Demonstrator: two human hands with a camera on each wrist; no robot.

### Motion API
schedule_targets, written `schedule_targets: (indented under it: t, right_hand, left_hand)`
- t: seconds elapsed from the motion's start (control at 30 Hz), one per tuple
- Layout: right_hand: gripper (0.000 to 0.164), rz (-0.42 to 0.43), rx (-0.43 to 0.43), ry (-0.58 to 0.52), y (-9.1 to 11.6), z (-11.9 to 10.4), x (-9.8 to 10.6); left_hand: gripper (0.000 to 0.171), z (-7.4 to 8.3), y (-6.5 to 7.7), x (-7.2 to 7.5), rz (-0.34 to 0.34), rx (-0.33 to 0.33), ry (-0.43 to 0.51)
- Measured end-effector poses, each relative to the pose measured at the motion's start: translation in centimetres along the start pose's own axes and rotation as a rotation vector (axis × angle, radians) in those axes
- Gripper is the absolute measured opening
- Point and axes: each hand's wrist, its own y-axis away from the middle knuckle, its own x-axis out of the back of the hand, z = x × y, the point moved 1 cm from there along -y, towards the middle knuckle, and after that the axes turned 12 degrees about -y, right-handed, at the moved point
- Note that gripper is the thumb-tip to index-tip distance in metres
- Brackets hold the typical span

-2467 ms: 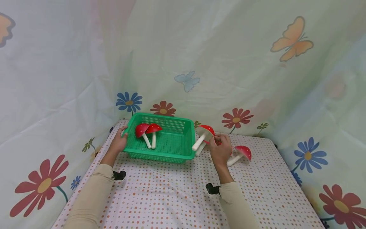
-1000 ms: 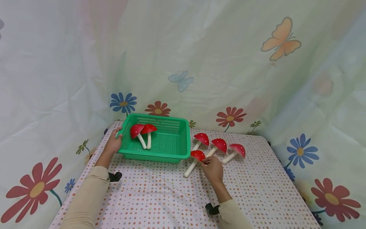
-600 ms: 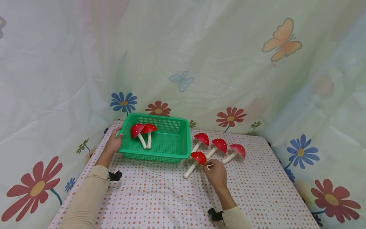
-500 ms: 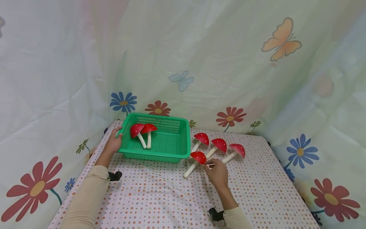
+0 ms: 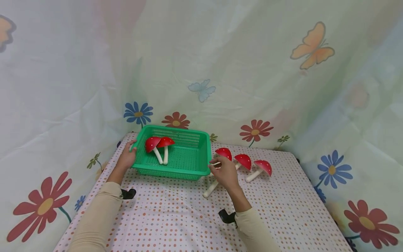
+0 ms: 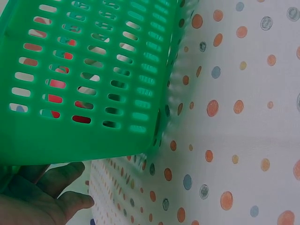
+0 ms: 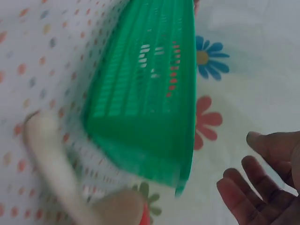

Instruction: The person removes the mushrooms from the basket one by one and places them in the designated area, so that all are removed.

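My left hand point(image 5: 126, 159) is at the left end of the green plastic basket point(image 5: 171, 170), fingertips right at its rim. In the left wrist view, its thumb and fingers point(image 6: 61, 180) are spread beside the rim. My right hand point(image 5: 225, 172) holds nothing and is raised near the basket's right end, thumb and fingers apart. It hides the cap of the nearest toy mushroom, whose white stem point(image 5: 210, 189) points toward me. Behind and to the right lie more red-capped toy mushrooms: one point(image 5: 224, 152) partly covered by the hand, another point(image 5: 243, 161), and a third point(image 5: 263, 167).
Two toy mushrooms point(image 5: 152, 143) lie side by side at the left inside the basket. A dotted cloth point(image 5: 176, 217) covers the table. Floral curtain walls point(image 5: 252, 80) rise directly behind the basket and at both sides.
My right hand has set a held mushroom down in front of the others and let go of it. It has since moved up and left to the basket's right end. My left hand has stayed at the basket.
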Motion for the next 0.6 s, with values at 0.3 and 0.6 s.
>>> schedule_targets:
  t: [0.3, 0.6]
  right_hand:
    - [0.017, -0.3, -0.094, -0.323, -5.3, -2.6, -8.2]
    - [0.024, -0.31, -0.23, -0.516, -9.1, -1.7, -14.5]
  left_hand:
    - [0.05, -0.4, 0.1, 0.5, 0.009, 0.029, -0.003]
    - [0.049, -0.4, -0.9, -0.4, 0.024, -0.007, 0.015]
